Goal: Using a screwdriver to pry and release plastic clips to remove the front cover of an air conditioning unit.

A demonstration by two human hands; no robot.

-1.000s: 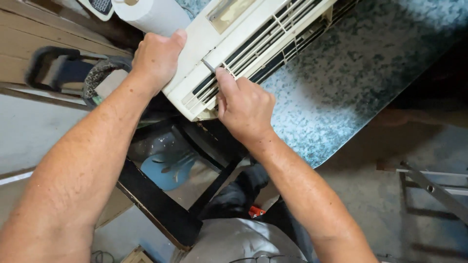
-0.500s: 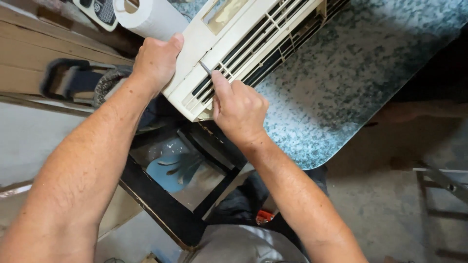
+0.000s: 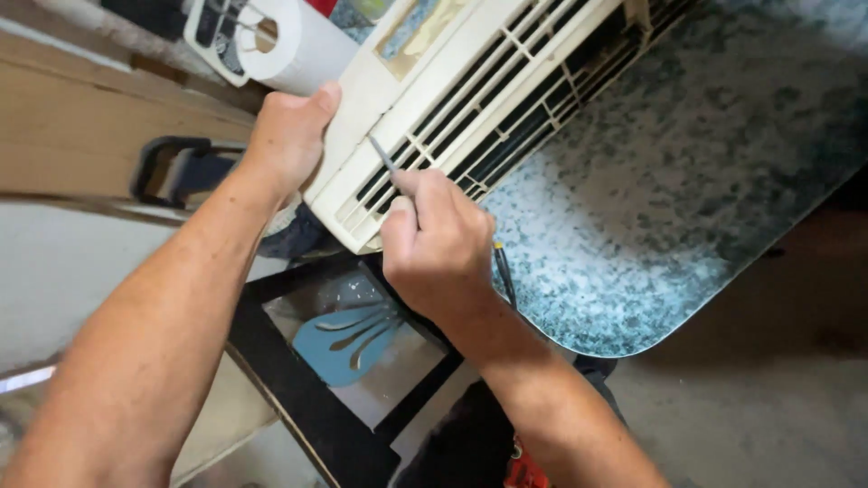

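Head view: your left hand is at about ten o'clock, fingers wrapped shut over the corner edge of the cream plastic air-conditioner front panel, thumb lying flat on its smooth face. The panel runs from the centre up toward one o'clock, lying on the table with its near corner overhanging the edge. Its lower half is a grille of long narrow slots crossed by thin ribs, dark behind; the upper part is plain and a little yellowed.

Your right hand sits just below centre, fingers pinched tight on a slim tool. Its thin grey metal tip points toward eleven o'clock and touches the grille near the panel's corner. A dark shaft with a yellow band shows past the hand at five o'clock; whether it is the same tool's tail you cannot tell.

The table is a rounded-corner slab with a mottled blue-green and white speckled top, filling the right side toward three o'clock. A white paper towel roll stands at eleven o'clock, just beside the left hand. Below, at seven o'clock, a black metal frame holds a glass pane over a light blue fan blade.
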